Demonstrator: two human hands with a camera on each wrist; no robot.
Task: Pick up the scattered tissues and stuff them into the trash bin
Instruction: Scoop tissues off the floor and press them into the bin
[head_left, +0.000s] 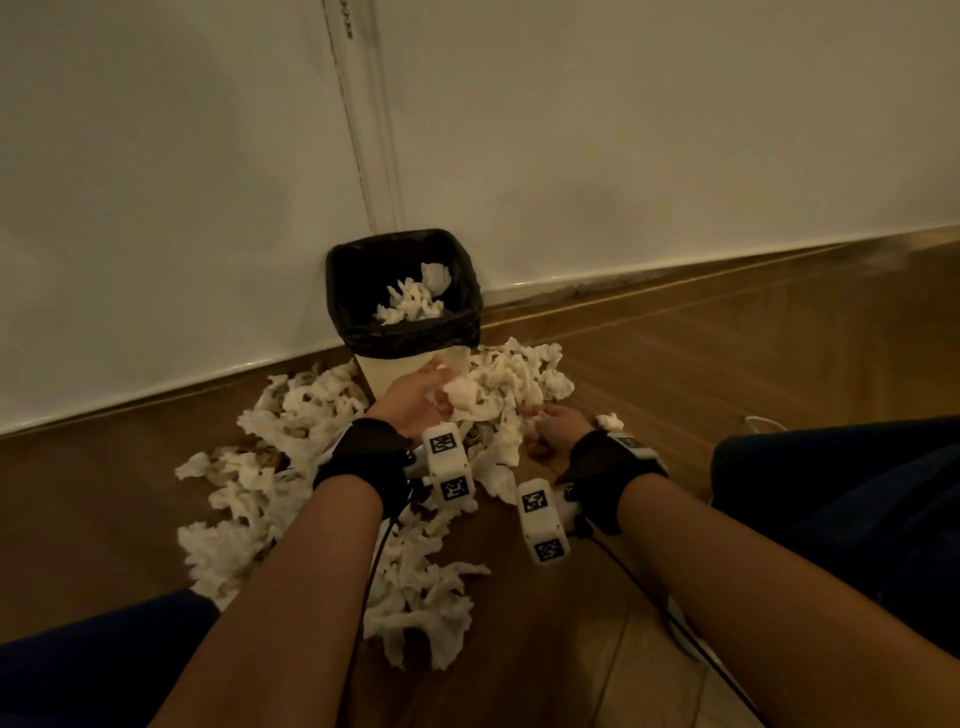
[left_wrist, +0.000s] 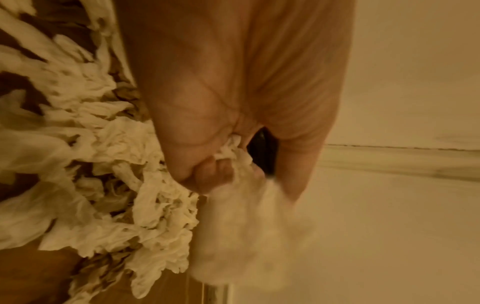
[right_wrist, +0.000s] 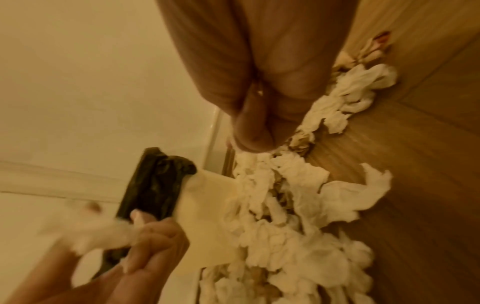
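Tissues (head_left: 415, 597) lie crumpled across the wooden floor (head_left: 727, 364), the nearest heap between the person's two forearms and running leftward toward the wall's skirting. Each wrist carries a black strap with a white marker block (head_left: 449, 467). Further on, the right hand (head_left: 550, 436) sits low on the pile just right of the bin's base, its fingers curled in on a bit of tissue; the right wrist view shows the fingers bunched together at the paper. The left hand (head_left: 415, 400) is raised in front of the bin's pale wall, gripping a tissue wad (head_left: 465, 392) in curled fingers, and the left wrist view shows the paper pinched against the palm with the loose end blurred. More tissues are heaped against the bin's right side. Beyond the hands, the trash bin (head_left: 400, 369) stands on the floor against the white wall (head_left: 675, 156), lined with a black bag (head_left: 343, 296), a few tissues already lying inside it.
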